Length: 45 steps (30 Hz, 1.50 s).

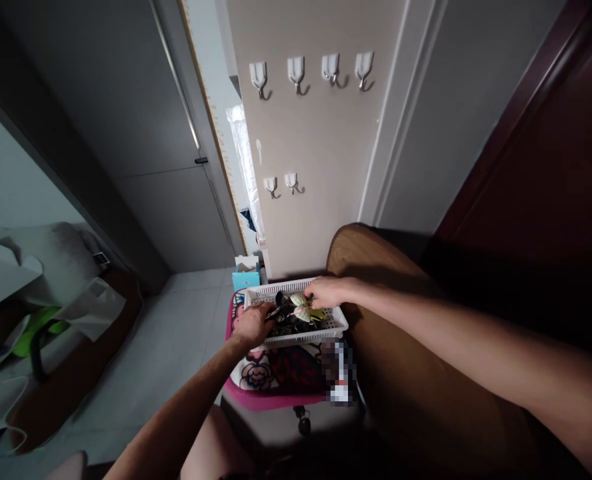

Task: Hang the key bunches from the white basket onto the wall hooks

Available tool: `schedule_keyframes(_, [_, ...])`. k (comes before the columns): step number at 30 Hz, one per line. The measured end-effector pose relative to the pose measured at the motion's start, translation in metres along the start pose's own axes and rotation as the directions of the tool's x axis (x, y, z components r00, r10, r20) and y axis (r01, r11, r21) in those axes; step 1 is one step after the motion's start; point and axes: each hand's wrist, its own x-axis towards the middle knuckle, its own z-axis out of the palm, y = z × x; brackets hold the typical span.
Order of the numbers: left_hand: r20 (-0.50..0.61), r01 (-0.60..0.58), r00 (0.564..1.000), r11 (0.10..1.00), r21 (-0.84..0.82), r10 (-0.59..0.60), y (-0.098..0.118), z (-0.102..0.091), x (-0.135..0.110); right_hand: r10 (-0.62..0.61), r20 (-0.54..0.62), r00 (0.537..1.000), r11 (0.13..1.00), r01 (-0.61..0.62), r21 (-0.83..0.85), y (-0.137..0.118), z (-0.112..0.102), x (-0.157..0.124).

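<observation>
A white slatted plastic basket (343, 327) stands before me, holding dark small items and a pale, striped, bow-shaped piece (302, 308). My left hand (253, 325) reaches over the basket's left end, its fingers curled at dark items; what they grip is too small to make out. From the right, my right hand (326, 291) comes in over the back rim, with bent fingertips at the pale piece's upper right side. Those fingertips are partly hidden, and whether they pinch the piece is unclear. Beneath the basket lies a flower-patterned surface with a pink edge (256, 400).
Close on the right is a curved brown wooden panel (401, 333). A light blue box (246, 277) stands behind the basket's left corner. White hooks (296, 73) are on the wall ahead. Mixed items, one bright green (36, 330), lie on a brown surface at left.
</observation>
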Motion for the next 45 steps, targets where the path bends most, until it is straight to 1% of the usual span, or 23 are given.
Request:
schedule_keyframes(3, [-0.029, 0.004, 1.000, 0.999, -0.041, -0.005, -0.004, 0.003, -0.001, 0.006, 0.032, 0.999, 1.000, -0.006, -0.012, -0.005, 0.001, -0.001])
schedule_keyframes(5, [-0.064, 0.018, 0.998, 0.997, -0.077, -0.023, -0.003, 0.001, -0.001, 0.017, 0.040, 0.999, 1.000, -0.016, -0.008, -0.008, 0.001, -0.001])
schedule_keyframes(7, [-0.098, 0.038, 0.994, 0.990, -0.134, -0.051, 0.003, -0.004, 0.000, 0.018, 0.057, 0.998, 1.000, -0.018, 0.004, -0.010, 0.001, -0.002])
schedule_keyframes(10, [-0.135, 0.050, 0.987, 0.962, -0.268, -0.089, 0.020, -0.010, 0.004, 0.011, 0.103, 0.995, 1.000, -0.011, 0.002, -0.013, 0.003, -0.001])
schedule_keyframes(11, [-0.143, 0.030, 0.987, 0.950, -0.311, -0.078, 0.027, -0.010, 0.006, 0.022, 0.109, 0.994, 1.000, -0.021, -0.007, -0.014, 0.004, -0.001])
schedule_keyframes(13, [-0.153, -0.042, 0.988, 0.932, -0.359, -0.015, 0.038, -0.006, 0.009, 0.053, 0.090, 0.994, 0.998, -0.050, -0.028, -0.017, 0.005, 0.000])
schedule_keyframes(15, [-0.158, -0.092, 0.987, 0.923, -0.373, 0.035, 0.043, 0.004, 0.012, 0.069, 0.069, 0.995, 0.997, -0.066, -0.044, -0.018, 0.005, 0.001])
schedule_keyframes(16, [-0.157, -0.090, 0.987, 0.919, -0.384, 0.031, 0.043, 0.009, 0.013, 0.068, 0.070, 0.995, 0.997, -0.065, -0.050, -0.018, 0.004, 0.002])
schedule_keyframes(17, [-0.154, -0.071, 0.988, 0.911, -0.406, 0.008, 0.041, 0.015, 0.014, 0.064, 0.078, 0.995, 0.997, -0.060, -0.056, -0.017, 0.002, 0.002])
schedule_keyframes(19, [-0.139, 0.005, 0.987, 0.875, -0.484, -0.083, 0.035, 0.022, 0.016, 0.067, 0.112, 0.991, 0.996, -0.060, -0.064, -0.014, -0.002, 0.003])
schedule_keyframes(21, [-0.109, 0.080, 0.980, 0.827, -0.557, -0.169, 0.030, 0.025, 0.018, 0.079, 0.137, 0.987, 0.996, -0.072, -0.061, -0.008, -0.006, 0.004])
schedule_keyframes(22, [-0.091, 0.107, 0.977, 0.808, -0.580, -0.195, 0.029, 0.024, 0.019, 0.079, 0.135, 0.988, 0.996, -0.073, -0.051, -0.005, -0.008, 0.005])
schedule_keyframes(24, [-0.060, 0.127, 0.978, 0.794, -0.595, -0.202, 0.030, 0.021, 0.022, 0.065, 0.094, 0.993, 0.998, -0.066, 0.003, 0.001, -0.011, 0.006])
schedule_keyframes(26, [-0.046, 0.120, 0.983, 0.806, -0.580, -0.180, 0.035, 0.017, 0.027, 0.048, 0.037, 0.998, 0.994, -0.052, 0.097, 0.004, -0.014, 0.007])
schedule_keyframes(28, [-0.057, 0.118, 0.982, 0.819, -0.562, -0.180, 0.041, 0.015, 0.032, 0.042, 0.003, 0.999, 0.986, -0.042, 0.162, 0.004, -0.015, 0.007])
schedule_keyframes(30, [-0.068, 0.133, 0.976, 0.810, -0.571, -0.208, 0.045, 0.015, 0.037, 0.033, -0.006, 0.999, 0.988, -0.032, 0.149, 0.002, -0.015, 0.006])
schedule_keyframes(33, [-0.052, 0.155, 0.968, 0.749, -0.644, -0.245, 0.046, 0.014, 0.044, 0.035, -0.003, 0.999, 0.997, -0.034, 0.069, -0.002, -0.017, 0.002])
schedule_keyframes(36, [-0.036, 0.127, 0.976, 0.696, -0.707, -0.215, 0.047, 0.008, 0.049, 0.049, 0.007, 0.999, 0.996, -0.050, 0.080, -0.003, -0.022, -0.001])
schedule_keyframes(38, [-0.054, 0.087, 0.982, 0.687, -0.722, -0.181, 0.050, -0.001, 0.052, 0.052, 0.006, 0.999, 0.990, -0.052, 0.128, -0.001, -0.027, -0.002])
schedule_keyframes(41, [-0.084, 0.048, 0.983, 0.669, -0.742, -0.164, 0.054, -0.017, 0.056, 0.052, -0.007, 0.999, 0.970, -0.049, 0.240, 0.002, -0.033, -0.004])
schedule_keyframes(43, [-0.104, 0.022, 0.981, 0.634, -0.773, -0.161, 0.056, -0.025, 0.057, 0.036, -0.033, 0.999, 0.935, -0.023, 0.353, 0.006, -0.036, -0.005])
schedule_keyframes(45, [-0.127, 0.000, 0.978, 0.606, -0.795, -0.166, 0.054, -0.028, 0.057, 0.034, -0.055, 0.998, 0.892, -0.005, 0.453, 0.010, -0.036, -0.006])
